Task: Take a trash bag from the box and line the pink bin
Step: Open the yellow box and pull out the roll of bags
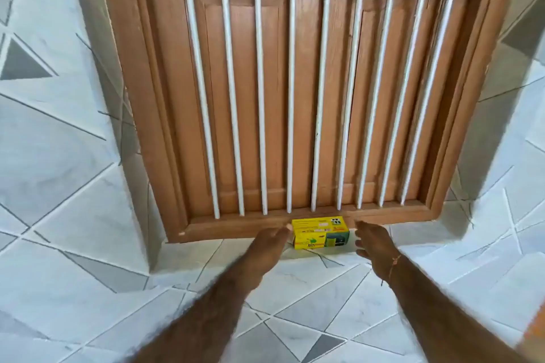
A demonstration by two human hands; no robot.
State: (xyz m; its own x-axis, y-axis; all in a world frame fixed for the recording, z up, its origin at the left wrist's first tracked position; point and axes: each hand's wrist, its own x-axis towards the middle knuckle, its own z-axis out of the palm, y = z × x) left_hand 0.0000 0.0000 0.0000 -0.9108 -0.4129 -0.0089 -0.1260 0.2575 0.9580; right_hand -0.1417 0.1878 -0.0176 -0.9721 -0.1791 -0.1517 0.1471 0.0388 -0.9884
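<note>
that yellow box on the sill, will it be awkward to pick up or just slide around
The yellow box looks like thin printed card, so it is probably light and may dent under a hard squeeze. It lies on its long flat side on the tiled sill, so it should slide rather than roll or tip. The left hand and right hand, both open, flank it; a two-sided hold seems easy.

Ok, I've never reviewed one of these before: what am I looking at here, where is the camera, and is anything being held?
There is no machine here. One wide-angle camera sits on a person's head and looks forward and down, so the two bare arms reaching in from below are the wearer's own. The left hand and right hand are both open, one at each end of a small yellow box. The box rests on a tiled ledge at the foot of a closed wooden window with white bars. Nothing is held yet; whether the left fingertips already touch the box is unclear. No pink bin is in view.
</note>
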